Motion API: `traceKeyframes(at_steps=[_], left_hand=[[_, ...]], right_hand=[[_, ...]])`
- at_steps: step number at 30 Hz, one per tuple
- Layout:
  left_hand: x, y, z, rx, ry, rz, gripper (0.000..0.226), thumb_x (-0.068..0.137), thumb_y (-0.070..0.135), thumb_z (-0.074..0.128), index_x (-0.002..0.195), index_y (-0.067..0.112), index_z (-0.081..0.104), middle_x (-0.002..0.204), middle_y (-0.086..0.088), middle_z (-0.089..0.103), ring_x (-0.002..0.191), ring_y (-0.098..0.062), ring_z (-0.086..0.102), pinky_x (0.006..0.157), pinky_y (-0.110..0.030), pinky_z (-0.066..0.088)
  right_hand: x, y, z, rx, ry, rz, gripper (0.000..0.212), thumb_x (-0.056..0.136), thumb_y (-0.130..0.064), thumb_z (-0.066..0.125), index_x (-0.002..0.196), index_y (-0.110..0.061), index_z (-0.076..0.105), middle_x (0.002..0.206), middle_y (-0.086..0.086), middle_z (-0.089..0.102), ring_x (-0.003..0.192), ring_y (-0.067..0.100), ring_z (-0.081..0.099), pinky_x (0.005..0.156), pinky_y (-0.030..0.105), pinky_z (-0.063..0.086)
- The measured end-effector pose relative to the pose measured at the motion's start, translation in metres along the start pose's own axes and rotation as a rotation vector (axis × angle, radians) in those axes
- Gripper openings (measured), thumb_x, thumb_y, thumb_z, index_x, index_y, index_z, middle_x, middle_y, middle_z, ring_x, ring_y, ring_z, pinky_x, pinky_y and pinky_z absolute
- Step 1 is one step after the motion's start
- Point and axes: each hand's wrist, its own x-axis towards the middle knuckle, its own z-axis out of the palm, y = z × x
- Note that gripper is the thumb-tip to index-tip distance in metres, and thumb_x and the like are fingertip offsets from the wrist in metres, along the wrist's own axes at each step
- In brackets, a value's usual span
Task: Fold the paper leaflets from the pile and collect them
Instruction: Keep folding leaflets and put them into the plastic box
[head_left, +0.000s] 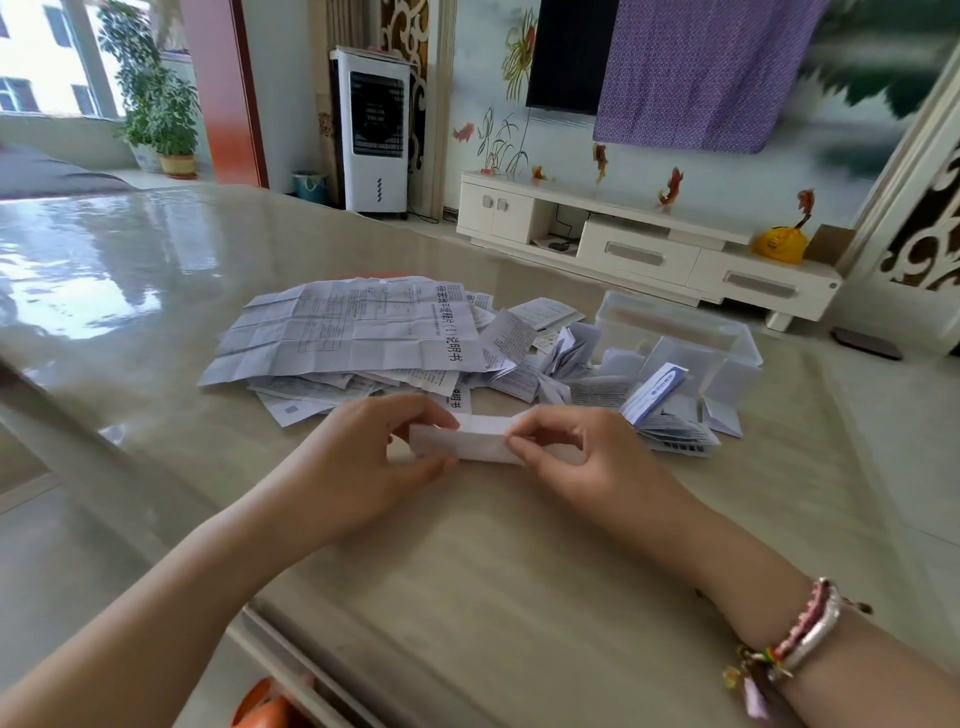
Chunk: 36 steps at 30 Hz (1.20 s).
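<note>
Head view: left hand (363, 457) and right hand (566, 457) both pinch one folded leaflet (467, 441), a narrow white strip held between them just above the table (467, 571). Beyond the grip lies the pile (353, 332) of unfolded sheets; top sheet's heading ends in "(I) 说明书", the rest too small to read. Beyond and right of the grip, folded leaflets (665, 415) lie beside a clear box (675, 332). Bracelets (800, 639) on right wrist
</note>
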Motion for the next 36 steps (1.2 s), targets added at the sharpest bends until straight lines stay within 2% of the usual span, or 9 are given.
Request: traceKeyframes(at_steps=[4,7,9,14,19,22,25,31,36], left_hand=[[0.002,0.003,0.004,-0.08,0.053,-0.053,0.015,0.082,0.018,0.072,0.088,0.032,0.069,0.075,0.004,0.067,0.069,-0.008,0.06,0.071,-0.026,0.048],[0.002,0.003,0.01,-0.053,0.07,-0.083,0.018,0.083,0.021,0.071,0.097,0.031,0.065,0.072,0.01,0.061,0.065,-0.003,0.055,0.063,-0.014,0.043],[0.001,0.003,0.013,0.022,0.062,-0.103,0.031,0.084,0.025,0.069,0.113,0.031,0.058,0.081,0.015,0.057,0.069,0.0,0.054,0.064,-0.009,0.039],[0.0,0.003,0.017,0.277,0.075,-0.044,0.052,0.085,0.038,0.065,0.133,0.034,0.044,0.115,0.014,0.043,0.105,-0.011,0.048,0.093,-0.025,0.04],[0.001,-0.002,0.018,0.317,0.029,0.034,0.021,0.088,0.035,0.062,0.109,0.036,0.063,0.109,0.016,0.049,0.108,-0.013,0.045,0.094,-0.028,0.038],[0.0,-0.004,0.017,0.289,0.006,0.05,0.029,0.082,0.055,0.057,0.102,0.036,0.065,0.103,0.02,0.053,0.104,-0.014,0.048,0.093,-0.036,0.043],[0.001,-0.004,0.015,0.26,-0.005,0.041,0.055,0.066,0.074,0.041,0.1,0.039,0.066,0.102,0.021,0.055,0.104,-0.012,0.049,0.092,-0.032,0.042],[0.005,-0.009,0.011,0.208,-0.01,0.041,0.05,0.067,0.074,0.045,0.095,0.039,0.068,0.096,0.02,0.055,0.096,-0.008,0.051,0.088,-0.034,0.045],[0.005,-0.009,0.011,0.201,-0.016,0.076,0.052,0.065,0.077,0.048,0.094,0.04,0.069,0.094,0.025,0.053,0.096,-0.004,0.05,0.086,-0.027,0.043]], right_hand=[[0.003,0.003,-0.002,0.146,0.07,0.097,0.01,0.09,-0.016,0.065,0.082,-0.018,0.069,0.077,0.006,0.068,0.069,0.009,0.06,0.068,0.019,0.045],[0.005,0.009,0.002,0.031,0.118,0.116,0.005,0.087,-0.02,0.068,0.082,-0.023,0.067,0.069,0.001,0.064,0.061,0.002,0.053,0.062,0.02,0.042],[0.005,0.009,0.003,-0.13,0.133,0.105,0.01,0.085,-0.023,0.069,0.09,-0.029,0.064,0.066,-0.007,0.059,0.061,0.002,0.053,0.061,0.016,0.041],[0.005,0.007,0.008,-0.388,0.012,0.047,0.04,0.085,-0.025,0.065,0.122,-0.029,0.05,0.086,-0.016,0.044,0.08,0.002,0.045,0.075,0.02,0.038],[0.002,0.008,0.003,-0.401,0.024,-0.094,0.045,0.083,-0.029,0.071,0.125,-0.025,0.054,0.111,-0.007,0.05,0.109,0.01,0.048,0.096,0.024,0.039],[0.002,0.008,0.004,-0.345,-0.116,-0.141,0.04,0.086,-0.037,0.068,0.123,-0.025,0.057,0.123,-0.011,0.056,0.119,0.007,0.048,0.104,0.022,0.034],[0.003,0.009,0.004,-0.364,-0.14,-0.135,0.034,0.088,-0.038,0.065,0.119,-0.023,0.06,0.12,-0.01,0.061,0.113,0.008,0.053,0.098,0.027,0.04],[0.004,0.01,0.002,-0.38,-0.116,-0.148,0.029,0.086,-0.038,0.061,0.111,-0.025,0.064,0.112,-0.013,0.064,0.108,0.008,0.057,0.095,0.038,0.045],[0.003,0.007,0.004,-0.515,-0.074,-0.223,0.025,0.089,-0.04,0.051,0.106,-0.027,0.065,0.103,-0.014,0.068,0.101,0.007,0.061,0.089,0.033,0.045]])
